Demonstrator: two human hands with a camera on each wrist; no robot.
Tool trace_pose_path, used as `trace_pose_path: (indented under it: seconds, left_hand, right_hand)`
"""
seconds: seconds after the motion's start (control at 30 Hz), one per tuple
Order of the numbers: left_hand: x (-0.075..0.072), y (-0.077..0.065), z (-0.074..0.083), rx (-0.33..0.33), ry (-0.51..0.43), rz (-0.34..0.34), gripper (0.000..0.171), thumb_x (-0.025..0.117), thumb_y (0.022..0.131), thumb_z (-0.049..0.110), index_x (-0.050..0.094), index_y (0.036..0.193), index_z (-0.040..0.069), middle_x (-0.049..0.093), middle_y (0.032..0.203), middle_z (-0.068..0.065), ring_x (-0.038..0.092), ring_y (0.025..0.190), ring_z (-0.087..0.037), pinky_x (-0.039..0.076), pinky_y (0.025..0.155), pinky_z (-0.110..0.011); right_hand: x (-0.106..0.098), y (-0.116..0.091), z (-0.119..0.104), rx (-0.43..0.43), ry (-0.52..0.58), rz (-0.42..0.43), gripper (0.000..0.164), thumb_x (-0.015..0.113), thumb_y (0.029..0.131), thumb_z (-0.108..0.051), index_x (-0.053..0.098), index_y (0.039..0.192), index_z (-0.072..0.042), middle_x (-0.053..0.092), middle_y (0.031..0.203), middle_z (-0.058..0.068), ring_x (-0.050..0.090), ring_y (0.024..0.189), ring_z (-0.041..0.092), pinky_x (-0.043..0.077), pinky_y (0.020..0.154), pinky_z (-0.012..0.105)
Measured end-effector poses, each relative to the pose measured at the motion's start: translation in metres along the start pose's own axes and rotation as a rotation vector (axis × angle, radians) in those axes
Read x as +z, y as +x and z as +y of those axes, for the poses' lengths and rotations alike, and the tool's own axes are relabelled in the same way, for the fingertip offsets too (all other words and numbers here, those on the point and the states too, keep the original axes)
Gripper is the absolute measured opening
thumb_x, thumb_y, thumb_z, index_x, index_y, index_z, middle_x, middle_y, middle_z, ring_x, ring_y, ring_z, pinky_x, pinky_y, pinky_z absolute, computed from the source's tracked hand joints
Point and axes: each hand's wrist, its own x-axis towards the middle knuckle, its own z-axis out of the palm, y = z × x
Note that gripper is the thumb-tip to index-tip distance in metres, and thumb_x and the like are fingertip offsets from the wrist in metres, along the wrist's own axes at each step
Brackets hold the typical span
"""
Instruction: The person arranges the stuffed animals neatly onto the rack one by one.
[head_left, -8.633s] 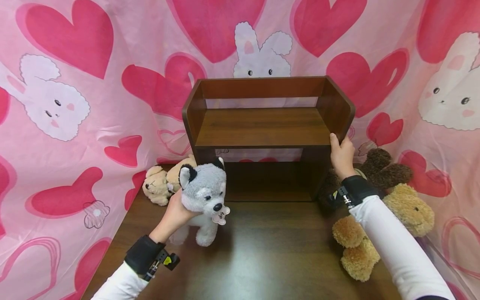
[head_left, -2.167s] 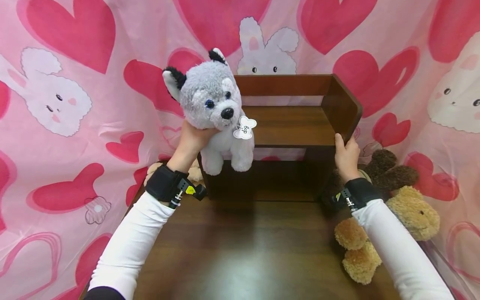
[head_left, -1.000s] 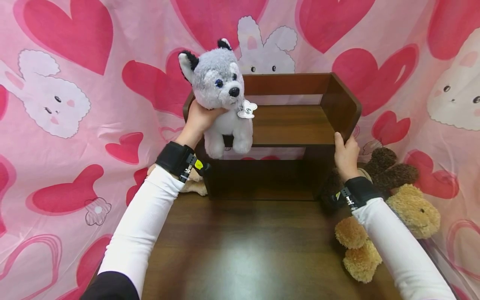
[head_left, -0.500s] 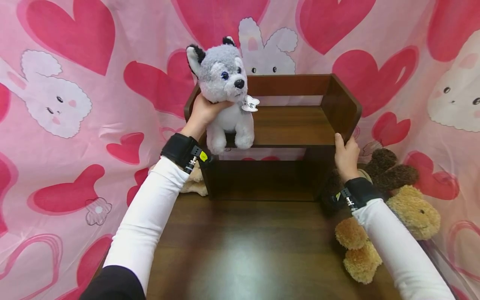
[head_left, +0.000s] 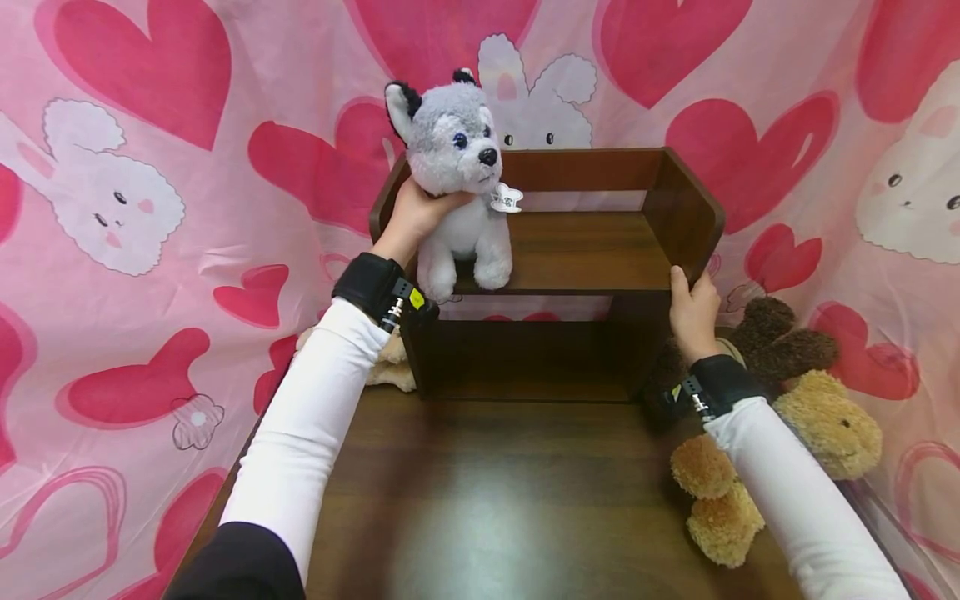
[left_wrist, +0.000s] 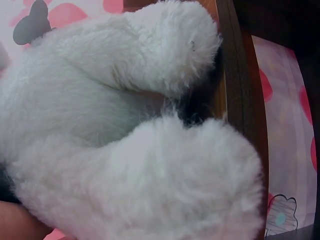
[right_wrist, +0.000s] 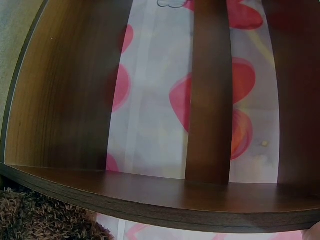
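Observation:
My left hand (head_left: 425, 212) grips a grey and white husky plush (head_left: 459, 146) round the neck from its left side. The plush is upright at the left end of the upper board of a brown wooden shelf (head_left: 577, 250), its front paws (head_left: 492, 265) at the board's front edge. A white bone-shaped tag (head_left: 506, 198) hangs at its neck. In the left wrist view its white legs (left_wrist: 165, 175) fill the picture beside the board's edge. My right hand (head_left: 692, 312) holds the shelf's right side panel, thumb on the front edge; the right wrist view shows the shelf's inside (right_wrist: 212, 100).
A tan plush bear (head_left: 828, 425) and a dark brown plush (head_left: 780, 337) lie right of the shelf, partly behind my right arm. A cream plush (head_left: 393, 367) is at the left, mostly hidden by my left forearm. Pink printed cloth (head_left: 300, 67) hangs behind the wooden table (head_left: 480, 500).
My left hand has lifted the husky plush from over the table up to the shelf's upper board, lately easing it right and back. My right hand has stayed on the side panel.

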Motion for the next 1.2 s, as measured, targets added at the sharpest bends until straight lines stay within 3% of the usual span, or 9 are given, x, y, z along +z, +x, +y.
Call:
trace_pose_path:
  seconds: [0.2,0.3,0.4,0.53,0.73,1.0,1.2]
  left_hand:
    - [0.002,0.004,-0.001,0.03,-0.016,-0.052,0.068,0.073,0.073,0.015,0.04,0.132,0.005,0.048,0.128,-0.007,0.043,0.114,-0.011,0.032,0.094,-0.016]
    - [0.002,0.006,-0.001,0.079,-0.049,-0.076,0.073,0.072,0.073,0.012,0.034,0.135,0.006,0.045,0.131,-0.006,0.041,0.116,-0.01,0.03,0.096,-0.015]
    - [0.001,0.002,0.009,0.107,-0.082,-0.099,0.076,0.071,0.073,0.008,0.028,0.136,0.005,0.041,0.133,-0.008,0.039,0.118,-0.011,0.027,0.098,-0.014]
    - [0.0,-0.002,0.017,0.043,-0.071,-0.109,0.072,0.069,0.076,0.01,0.03,0.136,0.004,0.041,0.134,-0.009,0.038,0.12,-0.012,0.026,0.098,-0.015]
    - [0.005,0.012,0.004,-0.03,0.013,-0.111,0.069,0.07,0.078,0.02,0.034,0.136,0.009,0.043,0.135,-0.006,0.038,0.12,-0.01,0.028,0.098,-0.016]
    - [0.007,0.016,0.008,-0.07,0.058,-0.122,0.07,0.068,0.08,0.023,0.031,0.138,0.01,0.04,0.137,-0.005,0.036,0.122,-0.01,0.026,0.098,-0.016]
    - [0.008,0.02,0.002,-0.036,0.086,-0.079,0.071,0.065,0.084,0.022,0.025,0.14,0.006,0.034,0.141,-0.009,0.031,0.128,-0.012,0.021,0.102,-0.016]
  right_hand:
    - [0.001,0.0,0.002,-0.006,-0.009,0.006,0.044,0.041,0.096,-0.03,0.049,0.112,0.009,0.053,0.113,0.028,0.046,0.108,0.035,0.032,0.09,0.045]
    - [0.001,0.0,0.002,0.005,-0.005,-0.002,0.044,0.039,0.096,-0.031,0.049,0.114,0.008,0.053,0.113,0.027,0.045,0.108,0.033,0.032,0.09,0.044]
    - [0.001,0.0,0.001,0.005,-0.002,-0.007,0.044,0.039,0.096,-0.031,0.049,0.114,0.008,0.053,0.114,0.026,0.045,0.108,0.033,0.033,0.09,0.044]
    - [0.001,0.0,0.001,0.002,-0.004,-0.008,0.044,0.039,0.096,-0.031,0.049,0.114,0.008,0.053,0.114,0.026,0.046,0.108,0.033,0.033,0.09,0.044]
    - [-0.001,0.001,0.001,-0.012,-0.002,0.009,0.042,0.04,0.096,-0.028,0.05,0.113,0.009,0.053,0.112,0.027,0.046,0.106,0.033,0.033,0.089,0.044]
    - [-0.001,0.0,0.001,0.0,-0.007,0.015,0.042,0.039,0.096,-0.028,0.05,0.111,0.009,0.054,0.108,0.025,0.046,0.103,0.031,0.033,0.087,0.043]
    - [0.0,0.002,0.0,0.002,0.0,0.01,0.042,0.039,0.097,-0.029,0.049,0.114,0.009,0.053,0.112,0.024,0.046,0.105,0.03,0.033,0.088,0.042]
